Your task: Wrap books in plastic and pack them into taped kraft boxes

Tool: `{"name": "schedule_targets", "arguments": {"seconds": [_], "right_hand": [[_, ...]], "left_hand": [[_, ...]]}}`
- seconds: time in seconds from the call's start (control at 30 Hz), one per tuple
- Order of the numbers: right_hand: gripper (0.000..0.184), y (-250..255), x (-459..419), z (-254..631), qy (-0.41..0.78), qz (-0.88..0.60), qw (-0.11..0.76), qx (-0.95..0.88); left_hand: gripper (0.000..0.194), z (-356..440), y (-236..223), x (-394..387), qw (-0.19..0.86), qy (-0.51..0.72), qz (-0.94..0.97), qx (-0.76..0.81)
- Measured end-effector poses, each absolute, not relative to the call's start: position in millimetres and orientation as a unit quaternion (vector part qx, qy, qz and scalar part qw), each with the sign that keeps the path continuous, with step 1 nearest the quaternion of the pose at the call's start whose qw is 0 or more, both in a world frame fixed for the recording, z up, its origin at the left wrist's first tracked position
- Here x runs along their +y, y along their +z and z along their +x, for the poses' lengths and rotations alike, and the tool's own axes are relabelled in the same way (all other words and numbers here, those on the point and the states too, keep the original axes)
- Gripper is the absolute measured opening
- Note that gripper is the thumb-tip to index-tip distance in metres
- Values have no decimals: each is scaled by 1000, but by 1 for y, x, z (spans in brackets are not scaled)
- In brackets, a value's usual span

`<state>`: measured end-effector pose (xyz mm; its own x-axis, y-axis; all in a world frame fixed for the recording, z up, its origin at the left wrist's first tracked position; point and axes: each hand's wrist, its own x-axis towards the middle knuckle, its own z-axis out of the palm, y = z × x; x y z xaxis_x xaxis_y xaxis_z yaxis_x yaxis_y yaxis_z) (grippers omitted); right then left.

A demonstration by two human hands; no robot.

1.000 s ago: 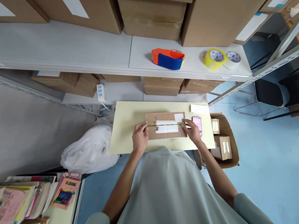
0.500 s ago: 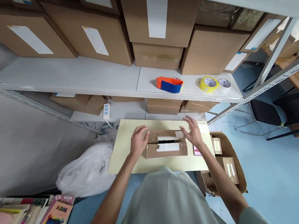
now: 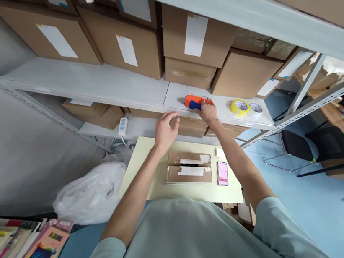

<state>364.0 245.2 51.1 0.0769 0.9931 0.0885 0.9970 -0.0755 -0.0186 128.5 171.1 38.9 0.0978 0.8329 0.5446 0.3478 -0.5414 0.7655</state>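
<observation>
My right hand (image 3: 208, 113) reaches up to the shelf edge, its fingers closed around the orange and blue tape dispenser (image 3: 191, 101). My left hand (image 3: 166, 130) hovers in front of the shelf with thumb and fingers apart, holding nothing. Below both hands lies a cardboard box (image 3: 172, 175) on the cream tabletop (image 3: 164, 192). Its two top flaps are folded in, with a dark gap between them and white label pieces on both. Right of the box is a phone (image 3: 222, 173) with a pink screen.
Yellow (image 3: 239, 107) and white tape rolls (image 3: 255, 110) sit farther right on the grey shelf (image 3: 142, 95). Large cartons (image 3: 129, 45) stand behind. Left are a power strip (image 3: 122, 127), a white plastic bag (image 3: 88, 195) and books (image 3: 42, 252). A black chair (image 3: 297, 146) stands right.
Both hands have left the box and risen toward the shelf. My right hand has taken hold of the tape dispenser. The box flaps have come down, and the view has tilted up.
</observation>
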Motion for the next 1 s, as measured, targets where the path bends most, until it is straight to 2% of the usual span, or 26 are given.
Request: {"name": "schedule_targets", "arguments": {"seconds": [0.17,0.4,0.6,0.77,1.0], "right_hand": [[47,46,187,363,-56,-676,12,-735],[35,35,77,363,-121,-513,121,-841],[30,48,38,356,-107,-442,150,-878],[24,65,27,351,-101,-413,162,-890],[33,70,19,356,-53,-409,127,-902]], "left_hand": [[27,102,14,135,271,557,651,439],[34,81,10,71,307,588,621,418],[24,73,25,29,270,587,646,406],[27,73,26,11,205,596,663,404],[26,75,18,-3,172,573,664,448]]}}
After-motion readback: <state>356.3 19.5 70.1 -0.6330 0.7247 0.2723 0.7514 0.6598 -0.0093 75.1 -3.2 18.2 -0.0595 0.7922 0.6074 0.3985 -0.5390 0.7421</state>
